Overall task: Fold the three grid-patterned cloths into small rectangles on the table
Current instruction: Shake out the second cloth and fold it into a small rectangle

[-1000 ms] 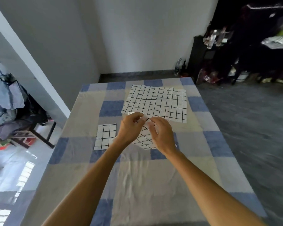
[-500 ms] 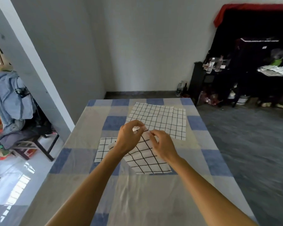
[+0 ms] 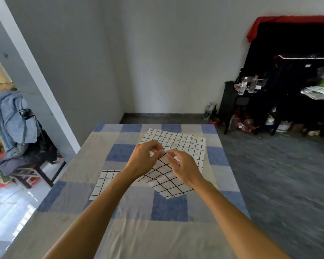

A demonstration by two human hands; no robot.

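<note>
**Cloths: one held up, one flat, one folded**

The held cloth (image 3: 164,177) is right in the middle of the view, lifted above the table (image 3: 120,230) by both hands. The left hand (image 3: 144,159) has its fingers curled in, thumb and fingertips pinching the top corner. The right hand (image 3: 183,169) does the same from the other side with its fingers bent, so the two pinches sit almost touching each other. From that corner the cloth hangs down slanted, kind of diamond-shaped, with its grid lines running diagonally. Its low end comes down toward the person over a blue square of the tablecloth (image 3: 168,208). Can't tell if that end actually touches or just hovers there.

The flat cloth (image 3: 187,144) lies spread open at the far end of the table, behind the hands, which hide its near edge. The folded cloth (image 3: 103,184) is a small rectangle lying on the left side of the table, just beside the held one, and the left forearm crosses over its right edge.

The tablecloth is big checks of blue, grey and beige, a bit wrinkled near the person.

Around the room: a chair (image 3: 26,171) on the left is piled with bluish clothes, and a black cabinet (image 3: 232,105) on the right has bottles on top. A couple more bottles (image 3: 209,111) stand on the floor by the wall. Some red fabric (image 3: 269,23) is draped over a dark opening.
</note>
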